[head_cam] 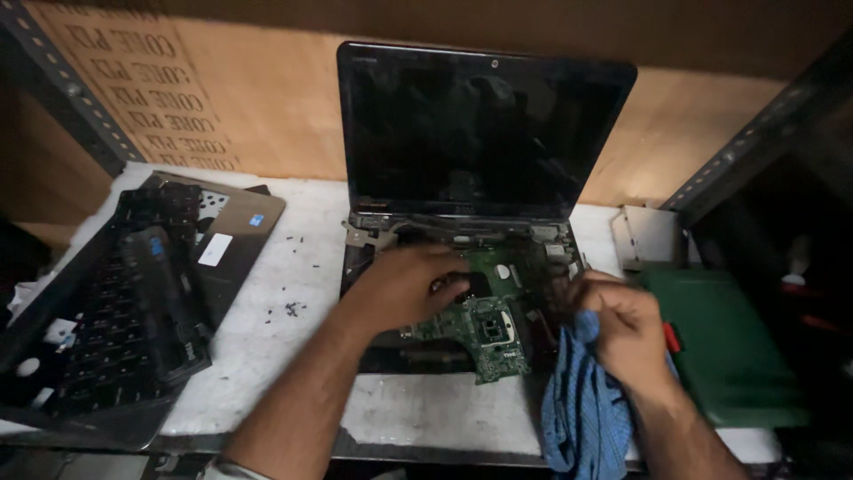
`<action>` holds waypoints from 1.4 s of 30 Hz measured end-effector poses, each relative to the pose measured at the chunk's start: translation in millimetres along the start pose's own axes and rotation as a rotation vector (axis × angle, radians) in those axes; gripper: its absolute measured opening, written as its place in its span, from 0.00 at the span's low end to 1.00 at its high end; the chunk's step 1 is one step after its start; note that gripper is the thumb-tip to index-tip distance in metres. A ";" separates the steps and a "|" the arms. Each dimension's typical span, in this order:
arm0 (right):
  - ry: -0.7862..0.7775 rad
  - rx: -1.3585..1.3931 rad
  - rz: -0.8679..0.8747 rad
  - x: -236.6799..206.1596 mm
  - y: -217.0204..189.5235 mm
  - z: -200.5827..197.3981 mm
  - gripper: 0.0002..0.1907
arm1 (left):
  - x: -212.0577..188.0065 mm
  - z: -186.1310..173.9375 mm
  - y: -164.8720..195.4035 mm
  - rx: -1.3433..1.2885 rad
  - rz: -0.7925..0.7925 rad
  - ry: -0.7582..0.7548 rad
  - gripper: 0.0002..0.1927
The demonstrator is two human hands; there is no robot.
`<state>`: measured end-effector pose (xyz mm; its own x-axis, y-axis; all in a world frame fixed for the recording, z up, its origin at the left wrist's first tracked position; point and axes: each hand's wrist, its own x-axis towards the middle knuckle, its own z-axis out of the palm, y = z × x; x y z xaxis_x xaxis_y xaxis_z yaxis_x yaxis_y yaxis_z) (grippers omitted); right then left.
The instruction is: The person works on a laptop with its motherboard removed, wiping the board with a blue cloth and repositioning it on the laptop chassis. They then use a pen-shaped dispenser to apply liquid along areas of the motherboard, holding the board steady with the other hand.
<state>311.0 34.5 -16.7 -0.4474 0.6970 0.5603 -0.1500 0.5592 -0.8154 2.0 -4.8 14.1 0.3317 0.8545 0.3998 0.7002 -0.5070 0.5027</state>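
An opened black laptop (484,133) stands on the white bench, its screen upright and dark, its base stripped so the green circuit board (484,329) shows. My left hand (404,284) rests on the board's left part, fingers curled down onto it. My right hand (626,324) is at the base's right edge, closed on a blue checked cloth (582,409) that hangs down over the bench front.
A removed black keyboard (115,302) and the laptop's palm-rest cover (227,244) lie at the left. Small black screws (291,308) are scattered on the bench. A green case (729,347) and a pale metal bracket (644,236) sit at the right. Plywood backs the bench.
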 end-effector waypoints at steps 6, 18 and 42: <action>0.169 0.135 0.122 -22.5 -8.2 15.3 0.12 | -8.7 0.7 63.6 -0.235 0.062 0.085 0.13; 0.544 0.038 0.242 -74.5 -40.8 52.2 0.08 | -86.3 139.4 129.8 -0.760 0.014 0.130 0.15; 0.578 -0.145 0.195 -159.0 71.4 -12.5 0.13 | -41.1 -25.5 19.5 0.175 -0.602 0.072 0.16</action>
<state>382.5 -30.8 -162.2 0.1005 0.8998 0.4245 0.0253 0.4242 -0.9052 -14.0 -52.7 27.0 -0.1915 0.9715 0.1398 0.8462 0.0912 0.5250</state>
